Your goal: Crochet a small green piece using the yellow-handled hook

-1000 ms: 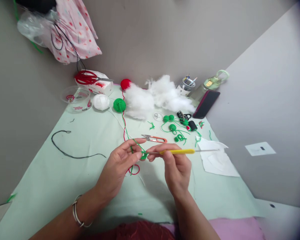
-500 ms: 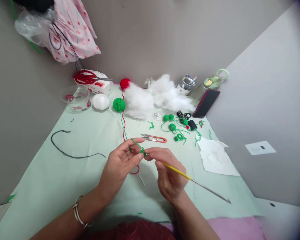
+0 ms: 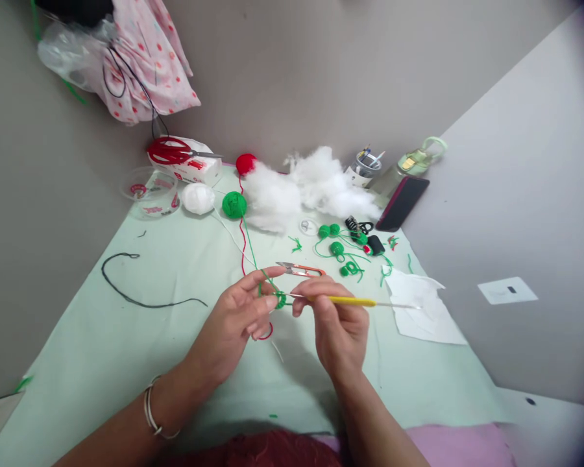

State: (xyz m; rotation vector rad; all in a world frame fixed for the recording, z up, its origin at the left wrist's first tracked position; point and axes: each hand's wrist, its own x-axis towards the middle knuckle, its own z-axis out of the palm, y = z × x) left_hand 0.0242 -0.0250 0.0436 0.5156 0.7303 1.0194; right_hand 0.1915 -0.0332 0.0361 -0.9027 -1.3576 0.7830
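Looks like early days; the green crochet piece (image 3: 281,299) pinched in the left hand (image 3: 238,324) grip mid-counter (image 3: 150,350) is only a tiny round, finished-looking green balls (image 3: 336,248) at 1 o'clock; right hand (image 3: 338,331) grip closed on the crochet hook (image 3: 350,301), lying level, tip at 9 o'clock, tail at 3.

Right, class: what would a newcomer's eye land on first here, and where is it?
First, the two hands at the centre: the left hand pinches a small green crochet piece while the right hand holds a yellow crochet hook level, its tip at the piece. Behind them, a heap of white stuffing lies at the back, with red scissors on a box to its left.
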